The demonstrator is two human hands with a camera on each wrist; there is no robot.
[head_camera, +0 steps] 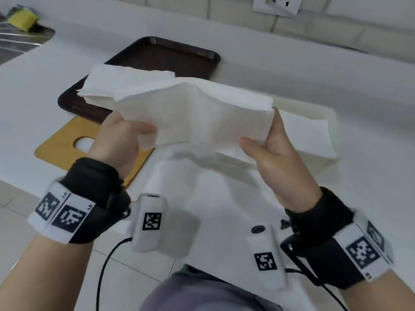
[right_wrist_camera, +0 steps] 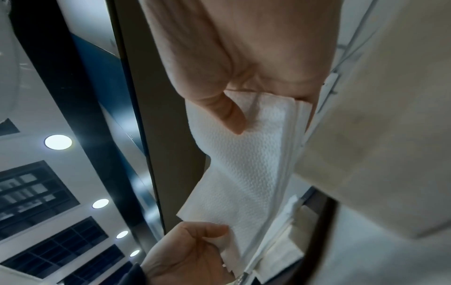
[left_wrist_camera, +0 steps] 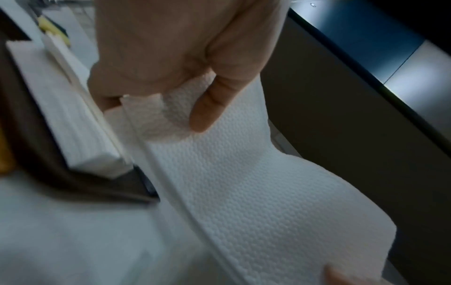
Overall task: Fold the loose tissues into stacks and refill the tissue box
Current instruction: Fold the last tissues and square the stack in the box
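Note:
I hold a folded stack of white embossed tissues [head_camera: 195,115] in the air between both hands. My left hand [head_camera: 134,131] grips its left end, thumb [left_wrist_camera: 207,108] on top of the tissues [left_wrist_camera: 244,183]. My right hand [head_camera: 260,135] pinches the right end, thumb [right_wrist_camera: 229,113] pressed on the tissues [right_wrist_camera: 244,164]. The open white tissue box [head_camera: 314,106] stands just right of my hands and holds folded tissues. A pile of loose tissues [head_camera: 125,84] lies on the dark brown tray [head_camera: 179,57] behind the held stack.
A wooden lid [head_camera: 58,144] with an oval hole lies on the white counter, left of my left hand. A yellow sponge [head_camera: 22,19] sits by the sink at the far left. The counter's front edge runs just below my wrists.

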